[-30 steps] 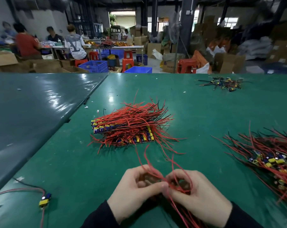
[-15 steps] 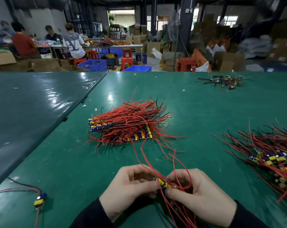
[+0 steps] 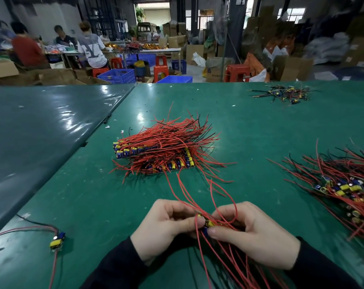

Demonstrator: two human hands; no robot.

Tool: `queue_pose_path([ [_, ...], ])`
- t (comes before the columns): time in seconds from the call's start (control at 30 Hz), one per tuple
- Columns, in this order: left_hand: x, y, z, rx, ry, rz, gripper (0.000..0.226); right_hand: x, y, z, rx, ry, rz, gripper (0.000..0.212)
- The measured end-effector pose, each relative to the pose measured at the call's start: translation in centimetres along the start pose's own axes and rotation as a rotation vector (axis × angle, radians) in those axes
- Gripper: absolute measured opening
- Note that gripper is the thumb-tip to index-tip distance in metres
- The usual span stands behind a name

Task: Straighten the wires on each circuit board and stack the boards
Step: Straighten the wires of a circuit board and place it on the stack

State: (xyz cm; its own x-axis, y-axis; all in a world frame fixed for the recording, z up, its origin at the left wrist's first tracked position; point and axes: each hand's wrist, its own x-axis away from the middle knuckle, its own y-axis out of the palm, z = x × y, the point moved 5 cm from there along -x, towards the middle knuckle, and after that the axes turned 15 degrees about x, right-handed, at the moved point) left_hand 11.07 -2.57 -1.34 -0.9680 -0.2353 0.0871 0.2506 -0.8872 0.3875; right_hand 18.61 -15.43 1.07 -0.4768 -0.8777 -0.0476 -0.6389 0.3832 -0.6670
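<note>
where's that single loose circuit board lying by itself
In the head view, the lone board lies on the green table at the near left, left of the left hand.

We cannot make out the circuit board (image 3: 208,224) between the left hand (image 3: 166,228) and right hand (image 3: 254,234); fingers and red wires (image 3: 224,257) cover most of it. Those wires run off the bottom edge. The loose pile of boards (image 3: 343,190) is cut by the right edge. In the stacked boards (image 3: 156,155), wires hide the lower layers. The far small pile (image 3: 285,93) is too small to sort. Workers at the back (image 3: 60,46) are blurred.
</note>
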Motion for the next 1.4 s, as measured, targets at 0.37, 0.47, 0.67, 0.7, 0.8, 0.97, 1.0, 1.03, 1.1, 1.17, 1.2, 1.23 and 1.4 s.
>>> queue_pose_path([
  [0.37, 0.3, -0.1, 0.1, 0.084, -0.069, -0.037, 0.009, 0.3, 1.1, 0.1, -0.342, 0.061, -0.047, 0.013],
  [0.47, 0.3, -0.4, 0.0, 0.175, -0.114, -0.051, 0.009, 0.3, 1.0, -0.1, -0.426, 0.048, -0.103, 0.011],
  [0.67, 0.4, -0.4, 0.5, 0.29, -0.112, -0.095, 0.022, 0.2, 0.3, -0.7, -0.452, 0.048, -0.126, 0.017],
  [0.7, 0.3, -0.5, 0.4, 0.268, -0.118, -0.052, 0.014, 0.1, 0.0, -0.5, -0.433, 0.073, -0.086, 0.018],
  [0.8, 0.0, -1.1, 0.2, 0.256, -0.127, 0.084, 0.017, -0.3, -0.8, 0.8, -0.436, 0.161, 0.068, 0.011],
  [0.97, -0.1, -2.3, 1.1, 0.211, -0.008, 0.213, 0.036, -0.4, -2.6, 2.7, -0.228, 0.22, 0.228, 0.012],
  [1.0, 0.0, -2.4, 1.3, 0.188, 0.018, 0.22, 0.032, -0.3, -2.7, 3.0, -0.163, 0.228, 0.224, 0.011],
  [1.03, 0.0, -2.5, 1.4, 0.163, 0.044, 0.222, 0.029, -0.2, -2.9, 3.2, -0.086, 0.235, 0.216, 0.012],
  [1.1, 0.1, -2.4, 1.6, 0.125, 0.077, 0.209, 0.023, -0.1, -3.2, 3.3, 0.074, 0.241, 0.203, 0.027],
  [1.17, 0.2, -2.1, 1.7, 0.079, 0.095, 0.184, 0.016, -0.2, -3.6, 3.1, 0.186, 0.207, 0.232, 0.05],
  [1.2, 0.1, -2.0, 1.7, 0.052, 0.105, 0.177, 0.015, -0.2, -3.9, 2.6, 0.223, 0.162, 0.271, 0.06],
  [1.23, 0.2, -2.0, 1.8, 0.029, 0.119, 0.177, 0.016, -0.2, -4.3, 2.1, 0.212, 0.111, 0.33, 0.064],
  [1.4, 0.4, -1.8, 2.4, 0.022, 0.227, 0.149, 0.016, 1.0, -6.3, 0.8, -0.309, -0.084, 0.666, 0.047],
])
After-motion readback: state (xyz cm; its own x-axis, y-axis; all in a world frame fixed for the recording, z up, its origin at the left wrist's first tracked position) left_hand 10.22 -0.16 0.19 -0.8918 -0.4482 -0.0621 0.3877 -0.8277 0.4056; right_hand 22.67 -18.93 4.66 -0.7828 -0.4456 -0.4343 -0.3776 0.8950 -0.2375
